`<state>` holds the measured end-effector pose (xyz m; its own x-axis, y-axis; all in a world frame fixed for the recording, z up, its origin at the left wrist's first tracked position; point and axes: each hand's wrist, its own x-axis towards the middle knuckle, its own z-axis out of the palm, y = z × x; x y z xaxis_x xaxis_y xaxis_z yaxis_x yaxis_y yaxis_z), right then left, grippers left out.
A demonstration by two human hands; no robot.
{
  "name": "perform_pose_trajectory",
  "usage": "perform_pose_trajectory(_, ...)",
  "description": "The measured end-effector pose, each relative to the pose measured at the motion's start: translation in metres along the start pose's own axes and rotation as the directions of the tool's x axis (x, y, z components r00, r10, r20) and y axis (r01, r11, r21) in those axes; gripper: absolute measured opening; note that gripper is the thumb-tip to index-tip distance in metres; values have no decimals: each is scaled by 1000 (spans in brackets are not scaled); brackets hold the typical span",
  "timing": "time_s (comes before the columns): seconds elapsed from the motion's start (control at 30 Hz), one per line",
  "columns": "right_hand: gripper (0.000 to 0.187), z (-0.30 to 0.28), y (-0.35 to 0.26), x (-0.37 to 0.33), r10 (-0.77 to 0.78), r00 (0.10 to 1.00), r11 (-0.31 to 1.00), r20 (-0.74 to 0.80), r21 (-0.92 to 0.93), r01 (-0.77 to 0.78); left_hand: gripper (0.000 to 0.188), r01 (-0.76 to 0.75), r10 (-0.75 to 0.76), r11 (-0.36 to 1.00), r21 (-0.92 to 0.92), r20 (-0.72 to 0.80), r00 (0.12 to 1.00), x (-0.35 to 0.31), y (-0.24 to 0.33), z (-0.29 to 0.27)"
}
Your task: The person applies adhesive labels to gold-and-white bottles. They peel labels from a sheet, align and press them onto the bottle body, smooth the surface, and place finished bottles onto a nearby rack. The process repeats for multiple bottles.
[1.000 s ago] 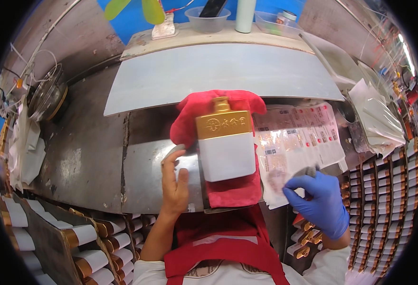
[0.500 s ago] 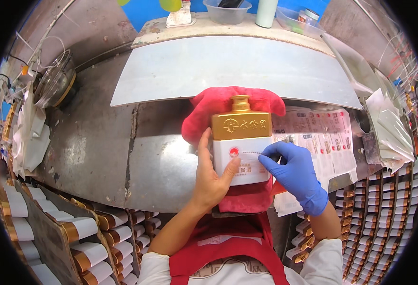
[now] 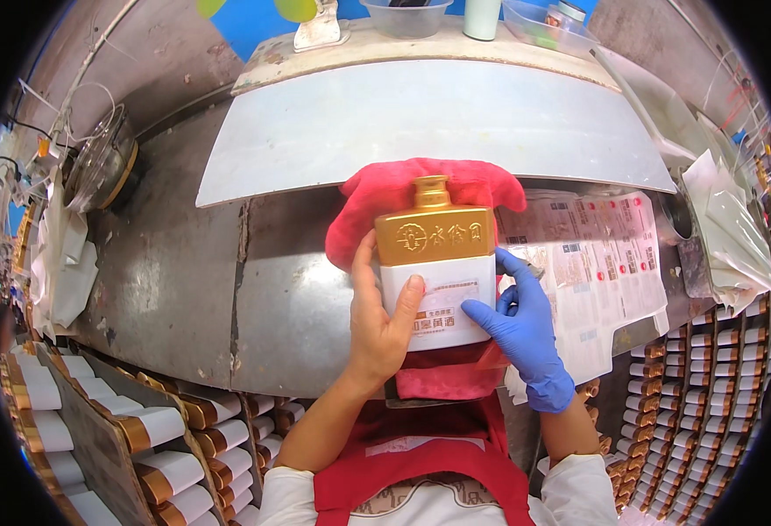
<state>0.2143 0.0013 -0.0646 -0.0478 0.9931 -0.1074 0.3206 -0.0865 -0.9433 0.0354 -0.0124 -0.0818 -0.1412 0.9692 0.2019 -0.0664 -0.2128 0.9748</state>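
Note:
A flat-sided bottle with a gold neck and shoulder and a white printed lower body leans back on a bunched red cloth. My bare left hand clasps its left side, the thumb pressed onto the white front and covering part of the print. On the opposite edge, my right hand in a blue glove grips the bottle. Its thumb lies on the front, and its fingers curl around the side, partly hidden. To the right of the bottle are printed sheets of labels.
Across the back lies a pale board on the metal table. Behind it stand a clear plastic tub and a pale green cup. Racks of similar gold-and-white bottles flank me on both sides.
My right hand has gone from pinching at the front print to gripping the bottle's right side. My left thumb has slid up over the round red emblem. The bottle is slightly tilted.

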Motion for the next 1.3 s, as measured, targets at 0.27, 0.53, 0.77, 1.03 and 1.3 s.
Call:
perform_pose_trajectory(0.27,55,2,22,-2,20,999,951,42,308,-31,57,-60,67,971,233,-26,997,-1,-13,-4)
perform_pose_trajectory(0.53,44,-2,18,-8,31,998,958,55,285,-46,63,-57,61,948,314,-3,998,1,4,-1)
perform_pose_trajectory(0.77,40,-3,26,-2,82,986,863,148,483,-144,58,5,-7,993,118,16,1000,1,-7,-9)
perform_pose_trajectory(1.03,42,-7,35,-3,91,985,891,149,430,-148,55,152,-150,981,-120,32,988,-7,0,-29)
perform_pose_trajectory(1.3,52,-1,16,-7,96,991,910,95,394,-126,66,1,5,999,-46,125,992,-11,-2,-21)
